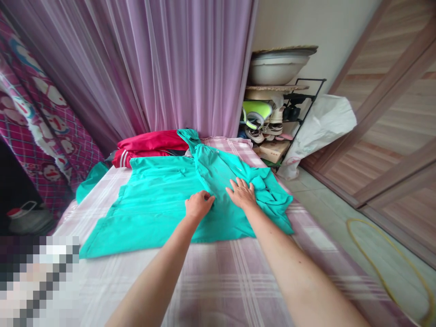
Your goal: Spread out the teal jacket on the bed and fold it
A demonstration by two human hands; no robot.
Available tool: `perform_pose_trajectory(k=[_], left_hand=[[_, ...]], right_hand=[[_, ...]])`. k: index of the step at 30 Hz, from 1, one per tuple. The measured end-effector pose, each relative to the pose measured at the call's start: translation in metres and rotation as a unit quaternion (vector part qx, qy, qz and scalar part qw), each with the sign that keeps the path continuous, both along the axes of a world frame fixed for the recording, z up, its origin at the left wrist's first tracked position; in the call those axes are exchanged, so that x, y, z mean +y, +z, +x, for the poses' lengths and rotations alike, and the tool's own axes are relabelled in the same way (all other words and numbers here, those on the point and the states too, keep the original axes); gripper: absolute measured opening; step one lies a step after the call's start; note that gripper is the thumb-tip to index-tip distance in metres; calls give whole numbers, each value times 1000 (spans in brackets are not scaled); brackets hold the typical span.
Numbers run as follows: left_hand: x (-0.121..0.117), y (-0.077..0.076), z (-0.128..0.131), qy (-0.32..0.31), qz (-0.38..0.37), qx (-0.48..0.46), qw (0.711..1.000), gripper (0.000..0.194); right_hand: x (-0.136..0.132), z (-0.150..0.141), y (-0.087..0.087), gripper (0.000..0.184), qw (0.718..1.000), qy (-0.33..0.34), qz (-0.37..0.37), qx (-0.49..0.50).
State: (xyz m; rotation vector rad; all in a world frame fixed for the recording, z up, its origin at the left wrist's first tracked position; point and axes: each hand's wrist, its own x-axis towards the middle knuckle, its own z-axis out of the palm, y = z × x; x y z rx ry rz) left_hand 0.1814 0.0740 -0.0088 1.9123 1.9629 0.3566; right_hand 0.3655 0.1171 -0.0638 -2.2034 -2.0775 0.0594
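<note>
A turquoise jacket (153,200) lies spread across the bed, its collar end toward the curtain and one sleeve bunched at the right. My left hand (198,204) is closed in a pinch at the jacket's middle, by the front opening. The bit of cloth between those fingers is mostly hidden. Flat on the right half of the jacket rests my right hand (242,193), fingers spread and holding nothing.
Behind the jacket lies a red garment (150,143) with white stripes. Purple curtains (190,68) hang behind the plaid-covered bed (218,281). A shoe rack (308,109) with basins (279,68), a white bag (320,127) and a yellow hoop (371,240) are at right.
</note>
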Motion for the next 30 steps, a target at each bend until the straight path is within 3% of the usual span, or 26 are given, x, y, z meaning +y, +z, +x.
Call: perform_pose_trajectory(k=[7,14,18,21,24,27,30], left_hand=[[1,-3,6,-25,30,13,999,24],[-9,-25,-9,-52,97,107,988,27],[-18,-25,-17,-67,140,112,981,32],[-26,-25,-21,-155,211,106,959,37],[-33,-36,-24,-278,211,111,931,44],[-36,-50,-25,-295,176,125,931,52],[-36,-57,-25,-287,169,128,934,54]], right_hand=[[-2,0,3,61,1000,8,12,19],[-2,0,4,60,1000,7,16,19],[-2,1,2,61,1000,7,17,24],[1,3,1,60,1000,5,15,26],[2,2,6,60,1000,3,2,23],[-11,-11,17,57,1000,1,-11,26],[-43,-26,26,55,996,71,22,46]])
